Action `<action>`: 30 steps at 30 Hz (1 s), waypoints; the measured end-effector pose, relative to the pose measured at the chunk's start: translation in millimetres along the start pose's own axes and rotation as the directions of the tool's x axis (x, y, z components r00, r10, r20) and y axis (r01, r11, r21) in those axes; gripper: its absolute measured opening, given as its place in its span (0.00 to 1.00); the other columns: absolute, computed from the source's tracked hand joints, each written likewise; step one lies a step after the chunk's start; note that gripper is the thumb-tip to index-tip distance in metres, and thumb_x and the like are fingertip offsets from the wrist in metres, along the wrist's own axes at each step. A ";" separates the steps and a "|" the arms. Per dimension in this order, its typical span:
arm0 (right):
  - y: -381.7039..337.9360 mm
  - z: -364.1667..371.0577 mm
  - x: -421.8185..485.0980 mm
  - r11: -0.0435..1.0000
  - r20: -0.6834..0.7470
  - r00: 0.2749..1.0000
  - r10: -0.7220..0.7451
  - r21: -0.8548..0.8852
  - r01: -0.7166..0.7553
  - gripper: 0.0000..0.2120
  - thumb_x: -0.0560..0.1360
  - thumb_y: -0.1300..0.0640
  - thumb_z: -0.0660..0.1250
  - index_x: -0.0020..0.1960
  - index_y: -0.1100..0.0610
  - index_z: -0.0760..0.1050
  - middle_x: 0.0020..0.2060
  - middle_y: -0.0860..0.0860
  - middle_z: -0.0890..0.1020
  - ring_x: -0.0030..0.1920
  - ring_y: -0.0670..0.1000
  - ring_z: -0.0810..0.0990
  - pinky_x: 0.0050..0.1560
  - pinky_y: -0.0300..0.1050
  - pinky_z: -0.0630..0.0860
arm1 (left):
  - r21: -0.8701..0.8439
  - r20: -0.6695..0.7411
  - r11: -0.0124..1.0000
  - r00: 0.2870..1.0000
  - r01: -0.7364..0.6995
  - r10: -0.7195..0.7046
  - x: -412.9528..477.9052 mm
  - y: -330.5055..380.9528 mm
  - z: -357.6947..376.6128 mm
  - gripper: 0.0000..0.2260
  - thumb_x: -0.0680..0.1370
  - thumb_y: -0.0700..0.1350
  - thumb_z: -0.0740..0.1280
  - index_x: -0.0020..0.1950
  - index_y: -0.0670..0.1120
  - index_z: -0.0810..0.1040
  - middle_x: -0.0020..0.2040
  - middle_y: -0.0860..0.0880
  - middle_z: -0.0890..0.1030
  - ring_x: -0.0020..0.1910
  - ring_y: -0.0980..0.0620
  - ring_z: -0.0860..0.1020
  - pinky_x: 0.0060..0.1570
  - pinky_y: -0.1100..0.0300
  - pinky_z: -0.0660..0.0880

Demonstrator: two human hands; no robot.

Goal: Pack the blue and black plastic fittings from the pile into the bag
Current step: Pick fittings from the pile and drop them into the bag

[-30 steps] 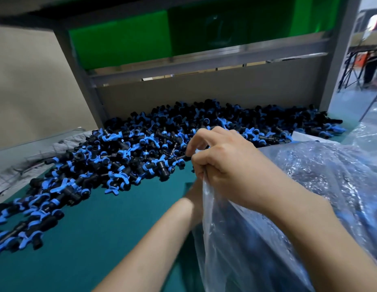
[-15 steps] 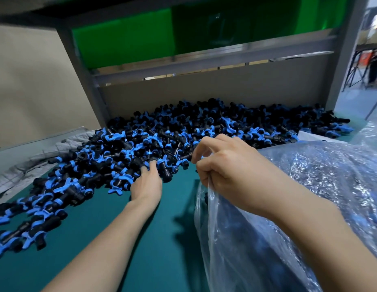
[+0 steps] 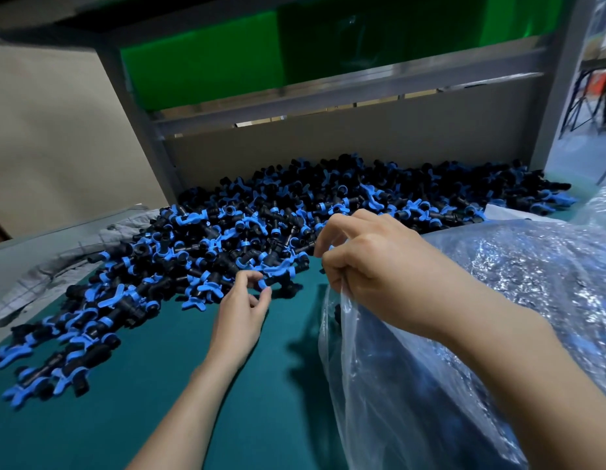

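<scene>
- Bunching up from the bottom right corner, the clear plastic bag [image 3: 430,385] lies slumped on the teal table mat [image 3: 142,418]. Dark blue shapes show dimly through its film, probably pieces already packed, though they are too blurred to be sure.
- Right hand [image 3: 372,266]: its fingers are curled tight over the bag's rim, pinching the film and lifting it. I judge this holds the mouth raised and turned toward the pile [image 3: 295,218], so pieces can be dropped in with a short carry.
- Left hand [image 3: 242,310]: it reaches across the bare mat to the pile's near edge, with fingers and thumb loosely hooked around a blue-winged black fitting [image 3: 276,271]. Whether they have actually closed on it I cannot tell, because the fingertips hide the contact.
- The pile of blue and black fittings spreads over the mat from the near left edge to the far right and is heaped deepest against the back. Most of the job appears left to do, since so many lie outside the bag.
- A crumpled grey cloth [image 3: 57,266] lies just beside the pile on the left.
- Behind, a cardboard back panel [image 3: 362,140] likely stops the heap from sliding off the far side. Above it are a grey metal rail [image 3: 328,86] and green panels [image 3: 206,69].
</scene>
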State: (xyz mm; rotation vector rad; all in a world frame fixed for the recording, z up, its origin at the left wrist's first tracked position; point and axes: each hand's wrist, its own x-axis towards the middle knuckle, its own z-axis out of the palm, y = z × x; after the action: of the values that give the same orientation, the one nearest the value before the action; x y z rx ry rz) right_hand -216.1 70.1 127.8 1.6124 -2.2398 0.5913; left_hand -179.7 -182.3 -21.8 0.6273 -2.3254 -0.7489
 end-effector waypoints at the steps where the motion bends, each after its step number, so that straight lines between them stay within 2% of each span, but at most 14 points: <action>1: -0.1 -0.3 0.0 1.000 0.002 1.000 0.002 -0.001 -0.002 0.15 0.71 0.62 0.57 0.32 0.44 0.63 0.50 0.44 0.77 0.49 0.51 0.69 0.50 0.50 0.67 | -0.095 -0.015 0.995 1.000 0.014 -0.016 -3.6 -1.0 -1.0 0.07 0.78 0.52 0.67 0.51 0.61 0.71 0.36 0.57 0.79 0.35 0.60 0.76 0.35 0.58 0.73; 3: -0.5 -0.5 -0.2 1.000 0.011 1.000 0.015 0.003 -0.015 0.14 0.71 0.62 0.57 0.32 0.45 0.64 0.50 0.44 0.77 0.49 0.51 0.70 0.50 0.50 0.68 | -0.248 -0.044 0.967 0.997 0.048 -0.061 -9.8 -3.2 -4.4 0.04 0.79 0.50 0.68 0.51 0.60 0.77 0.43 0.60 0.82 0.42 0.64 0.78 0.45 0.62 0.75; 6: 0.1 -0.9 -1.1 0.999 0.020 0.999 0.031 0.015 -0.032 0.15 0.71 0.63 0.58 0.32 0.46 0.65 0.50 0.44 0.77 0.50 0.50 0.69 0.50 0.49 0.67 | -0.360 -0.057 0.929 0.991 0.090 -0.118 -14.8 -4.9 -9.7 0.06 0.80 0.51 0.65 0.55 0.60 0.79 0.48 0.60 0.83 0.47 0.63 0.79 0.47 0.64 0.73; 9: 0.4 -0.7 -1.4 0.999 0.018 0.999 0.035 0.012 -0.035 0.14 0.70 0.63 0.58 0.31 0.46 0.65 0.50 0.44 0.77 0.50 0.50 0.70 0.49 0.48 0.67 | -0.467 -0.066 0.877 0.985 0.113 -0.162 -14.3 -3.8 -11.5 0.04 0.81 0.49 0.65 0.53 0.58 0.75 0.46 0.53 0.81 0.45 0.54 0.79 0.46 0.61 0.73; 11: -0.4 -0.3 -0.5 0.999 0.016 0.999 0.041 0.003 -0.041 0.12 0.68 0.60 0.54 0.31 0.46 0.65 0.49 0.44 0.78 0.49 0.50 0.70 0.48 0.49 0.67 | -0.536 -0.068 0.832 0.975 0.142 -0.210 -13.5 0.0 -13.2 0.02 0.80 0.46 0.65 0.51 0.53 0.75 0.43 0.50 0.80 0.39 0.55 0.79 0.42 0.61 0.75; 13: -0.9 0.9 0.4 0.999 0.016 0.999 0.034 -0.004 -0.034 0.11 0.67 0.59 0.52 0.31 0.47 0.65 0.49 0.44 0.78 0.48 0.50 0.70 0.48 0.49 0.68 | -0.680 -0.037 0.703 0.949 0.207 -0.314 -13.7 3.4 -14.3 0.02 0.81 0.43 0.64 0.48 0.48 0.75 0.38 0.50 0.79 0.33 0.58 0.77 0.36 0.64 0.75; 15: -0.4 3.8 0.8 1.000 0.021 1.000 0.016 -0.006 -0.015 0.13 0.69 0.62 0.56 0.32 0.46 0.66 0.49 0.45 0.78 0.47 0.51 0.71 0.48 0.50 0.69 | -0.822 0.043 0.508 0.918 0.257 -0.394 -16.0 8.3 -14.9 0.05 0.81 0.41 0.63 0.45 0.46 0.73 0.33 0.51 0.78 0.30 0.58 0.75 0.32 0.64 0.74; 17: -0.3 6.4 0.5 1.000 0.019 1.000 0.000 -0.018 0.000 0.16 0.71 0.65 0.60 0.32 0.46 0.66 0.50 0.45 0.79 0.48 0.52 0.71 0.49 0.51 0.69 | -0.870 0.088 0.413 0.908 0.270 -0.409 -19.5 13.6 -14.6 0.06 0.82 0.40 0.62 0.44 0.45 0.72 0.31 0.52 0.76 0.29 0.58 0.74 0.31 0.64 0.72; 24: -2.9 9.0 0.1 0.999 0.014 1.000 -0.010 -0.044 0.010 0.16 0.73 0.65 0.61 0.33 0.47 0.66 0.50 0.45 0.79 0.47 0.53 0.71 0.50 0.52 0.69 | -0.866 0.087 0.428 0.921 0.258 -0.379 -24.9 19.5 -16.4 0.05 0.81 0.41 0.62 0.46 0.45 0.73 0.32 0.52 0.75 0.30 0.58 0.73 0.33 0.62 0.72; 27: -3.2 9.0 0.5 0.999 0.018 1.000 -0.013 -0.046 0.013 0.16 0.72 0.66 0.61 0.33 0.47 0.66 0.50 0.45 0.79 0.47 0.53 0.72 0.50 0.52 0.69 | -0.877 0.103 0.396 0.911 0.272 -0.399 -23.3 19.2 -15.2 0.06 0.82 0.41 0.62 0.47 0.46 0.77 0.33 0.52 0.76 0.29 0.59 0.74 0.35 0.64 0.72; 30: -3.3 9.5 0.7 0.999 0.025 1.000 -0.008 -0.050 0.009 0.15 0.73 0.65 0.60 0.33 0.47 0.66 0.50 0.45 0.79 0.48 0.53 0.71 0.51 0.51 0.69 | -0.890 0.098 0.364 0.895 0.275 -0.435 -22.2 17.1 -14.1 0.07 0.82 0.42 0.63 0.47 0.44 0.79 0.32 0.53 0.76 0.29 0.60 0.73 0.32 0.68 0.72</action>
State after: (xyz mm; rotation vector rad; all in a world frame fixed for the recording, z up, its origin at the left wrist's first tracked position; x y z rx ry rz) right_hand -213.4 63.8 120.4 1.6129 -2.2462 0.5116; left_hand -158.9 -161.8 -10.6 0.6310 -1.2772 -1.8828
